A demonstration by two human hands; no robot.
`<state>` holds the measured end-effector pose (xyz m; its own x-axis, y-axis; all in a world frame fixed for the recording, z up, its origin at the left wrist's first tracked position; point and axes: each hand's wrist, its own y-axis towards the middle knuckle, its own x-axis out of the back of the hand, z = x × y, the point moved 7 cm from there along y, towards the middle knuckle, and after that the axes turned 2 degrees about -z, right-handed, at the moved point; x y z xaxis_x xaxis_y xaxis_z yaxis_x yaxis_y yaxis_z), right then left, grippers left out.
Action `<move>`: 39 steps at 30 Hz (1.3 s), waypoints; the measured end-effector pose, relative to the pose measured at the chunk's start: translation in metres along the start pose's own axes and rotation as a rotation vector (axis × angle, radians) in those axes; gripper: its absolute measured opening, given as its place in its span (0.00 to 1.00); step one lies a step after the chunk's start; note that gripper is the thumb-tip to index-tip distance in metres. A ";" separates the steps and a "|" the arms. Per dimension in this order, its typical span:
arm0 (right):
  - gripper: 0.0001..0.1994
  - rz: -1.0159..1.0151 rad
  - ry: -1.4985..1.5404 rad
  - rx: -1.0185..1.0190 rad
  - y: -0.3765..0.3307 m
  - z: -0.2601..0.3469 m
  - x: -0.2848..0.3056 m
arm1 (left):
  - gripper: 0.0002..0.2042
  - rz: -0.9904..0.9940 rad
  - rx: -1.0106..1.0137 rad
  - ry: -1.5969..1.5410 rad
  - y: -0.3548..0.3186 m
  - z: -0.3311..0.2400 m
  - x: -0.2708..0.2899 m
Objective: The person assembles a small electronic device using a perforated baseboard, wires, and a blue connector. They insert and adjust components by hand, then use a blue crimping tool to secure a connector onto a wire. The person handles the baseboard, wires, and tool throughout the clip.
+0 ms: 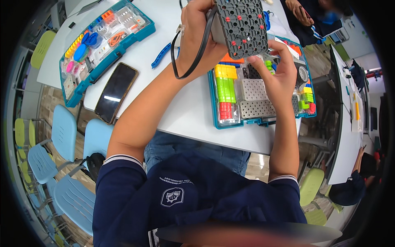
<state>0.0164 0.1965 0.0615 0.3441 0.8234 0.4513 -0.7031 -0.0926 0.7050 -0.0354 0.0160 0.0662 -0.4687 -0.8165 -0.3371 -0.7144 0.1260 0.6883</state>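
A dark grey perforated building-block assembly (242, 31) with red pins is held up at the top middle, over the table. My left hand (197, 39) is closed round its left side, most of its fingers hidden behind it. A black cable (201, 47) loops from the assembly past my left wrist. At the lower right corner of the assembly, the thumb and forefinger of my right hand (282, 76) close on its edge. Beneath my right hand lies an open teal parts case (228, 125) with grey perforated plates (257, 109) and yellow, green and red blocks (225, 89).
A second teal case (113, 53) of small coloured parts stands at the left, with a black phone (116, 92) near it. A blue curved piece (161, 55) lies on the white table (185, 117). Blue chairs (76, 201) stand at the left. Another person's hands (300, 12) show at the top right.
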 end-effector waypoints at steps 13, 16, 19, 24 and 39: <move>0.14 0.333 0.898 -0.256 -0.014 0.007 -0.034 | 0.08 0.018 -0.508 0.707 -0.002 -0.025 -0.013; 0.14 0.368 0.953 -0.324 -0.017 0.008 -0.037 | 0.10 0.019 -0.583 0.786 -0.004 -0.023 -0.012; 0.14 0.432 0.919 -0.357 -0.019 0.009 -0.040 | 0.12 0.063 -0.550 0.788 -0.003 -0.016 -0.009; 0.15 0.412 0.986 -0.393 -0.020 0.009 -0.044 | 0.22 0.096 -0.528 0.806 -0.010 -0.005 -0.005; 0.19 0.415 1.027 -0.341 -0.024 0.009 -0.046 | 0.21 -0.004 0.194 0.215 -0.022 0.053 0.022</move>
<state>0.0229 0.1557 0.0281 -0.5100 0.8464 -0.1529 -0.8284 -0.4355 0.3523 -0.0580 0.0248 0.0096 -0.3595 -0.9152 -0.1820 -0.8120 0.2107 0.5443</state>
